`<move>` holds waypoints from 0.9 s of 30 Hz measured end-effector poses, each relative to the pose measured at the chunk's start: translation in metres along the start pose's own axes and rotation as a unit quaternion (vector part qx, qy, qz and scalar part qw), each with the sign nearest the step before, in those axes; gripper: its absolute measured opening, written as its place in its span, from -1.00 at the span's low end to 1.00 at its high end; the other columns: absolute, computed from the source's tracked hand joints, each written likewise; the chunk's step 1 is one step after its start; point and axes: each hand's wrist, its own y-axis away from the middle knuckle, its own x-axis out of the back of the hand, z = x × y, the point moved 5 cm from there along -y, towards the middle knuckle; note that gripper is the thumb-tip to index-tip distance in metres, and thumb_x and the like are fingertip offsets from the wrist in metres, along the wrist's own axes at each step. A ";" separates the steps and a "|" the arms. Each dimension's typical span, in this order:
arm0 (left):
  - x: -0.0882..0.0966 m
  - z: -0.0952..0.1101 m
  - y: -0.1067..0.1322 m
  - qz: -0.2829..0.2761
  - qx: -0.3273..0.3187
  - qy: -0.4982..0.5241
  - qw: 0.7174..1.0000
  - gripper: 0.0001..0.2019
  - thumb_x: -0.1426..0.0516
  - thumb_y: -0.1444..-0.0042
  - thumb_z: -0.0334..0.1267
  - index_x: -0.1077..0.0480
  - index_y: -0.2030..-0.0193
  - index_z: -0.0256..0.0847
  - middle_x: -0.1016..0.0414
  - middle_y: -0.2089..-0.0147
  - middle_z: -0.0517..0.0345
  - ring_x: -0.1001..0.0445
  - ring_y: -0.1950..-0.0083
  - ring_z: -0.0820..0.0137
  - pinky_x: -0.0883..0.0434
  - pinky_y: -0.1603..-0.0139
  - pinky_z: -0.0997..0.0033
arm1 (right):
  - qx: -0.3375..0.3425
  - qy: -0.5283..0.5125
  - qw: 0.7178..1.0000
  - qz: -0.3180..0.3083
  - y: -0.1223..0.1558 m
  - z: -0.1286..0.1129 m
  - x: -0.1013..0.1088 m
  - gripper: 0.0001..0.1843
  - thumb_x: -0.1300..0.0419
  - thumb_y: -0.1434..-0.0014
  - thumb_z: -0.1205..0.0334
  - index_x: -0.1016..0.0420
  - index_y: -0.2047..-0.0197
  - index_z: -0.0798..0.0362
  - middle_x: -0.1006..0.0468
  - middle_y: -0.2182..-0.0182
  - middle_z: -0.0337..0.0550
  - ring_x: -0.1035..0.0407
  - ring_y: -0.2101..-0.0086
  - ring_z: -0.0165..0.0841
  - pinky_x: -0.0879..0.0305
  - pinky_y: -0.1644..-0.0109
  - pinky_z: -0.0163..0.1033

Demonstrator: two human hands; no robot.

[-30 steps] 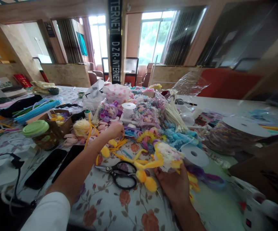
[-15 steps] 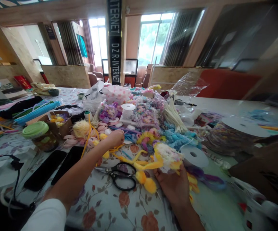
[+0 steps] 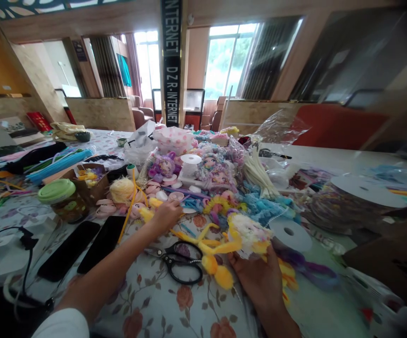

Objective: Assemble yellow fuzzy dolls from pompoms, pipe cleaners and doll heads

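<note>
My right hand (image 3: pixel 258 277) holds a fluffy yellow doll (image 3: pixel 249 234) with white lace-like trim at its lower front. The doll's fuzzy yellow strips stretch left over the tablecloth, and yellow pompoms (image 3: pixel 217 270) hang below them. Across the table, my left hand (image 3: pixel 170 215) is closed beside a small pink roll (image 3: pixel 176 196); whatever its fingers grip is hidden. Black-handled scissors (image 3: pixel 182 263) lie between my hands, near the yellow strips. An orange-yellow ribbon (image 3: pixel 132 199) runs past my left forearm.
Doll heads (image 3: pixel 210 162), white spools (image 3: pixel 191 160) and blue netting (image 3: pixel 263 209) pile up ahead. On the left are a green-lidded jar (image 3: pixel 62 199) and two black phones (image 3: pixel 68 251). A large reel (image 3: pixel 348 202) and a white glue gun (image 3: pixel 383 295) stand right.
My left hand has drawn back slightly toward me, uncovering the small pink roll. My right hand still holds the doll. The whole view has shifted a little.
</note>
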 end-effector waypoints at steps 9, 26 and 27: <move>0.025 -0.057 -0.018 0.060 0.157 0.017 0.986 -0.76 0.01 -0.16 -0.36 -0.50 0.25 -0.25 -0.56 0.26 0.01 -0.48 0.18 0.28 -0.32 0.12 0.34 | 0.013 0.004 1.000 -0.009 -0.002 -0.002 -0.001 -0.63 -0.14 -0.11 -0.11 -0.45 0.03 -0.21 -0.58 0.12 -0.26 -0.44 0.12 -0.23 -0.44 0.21 -0.10; -0.005 -0.056 -0.023 -0.081 0.116 -0.003 0.990 -0.81 -0.05 -0.02 -0.49 -0.49 0.33 -0.29 -0.51 0.25 -0.10 -0.42 0.10 0.20 -0.27 0.03 0.23 | 0.003 0.003 1.000 -0.015 -0.004 -0.002 0.001 -0.65 -0.15 -0.11 -0.03 -0.45 0.03 -0.20 -0.57 0.10 -0.25 -0.42 0.11 -0.23 -0.43 0.21 -0.09; -0.004 -0.057 -0.023 -0.087 0.110 0.004 0.990 -0.81 -0.05 -0.01 -0.50 -0.49 0.33 -0.28 -0.51 0.24 -0.09 -0.41 0.10 0.21 -0.27 0.03 0.25 | 0.003 0.004 1.000 -0.017 -0.004 -0.002 0.001 -0.65 -0.15 -0.11 -0.03 -0.45 0.03 -0.20 -0.57 0.10 -0.26 -0.43 0.11 -0.24 -0.43 0.21 -0.10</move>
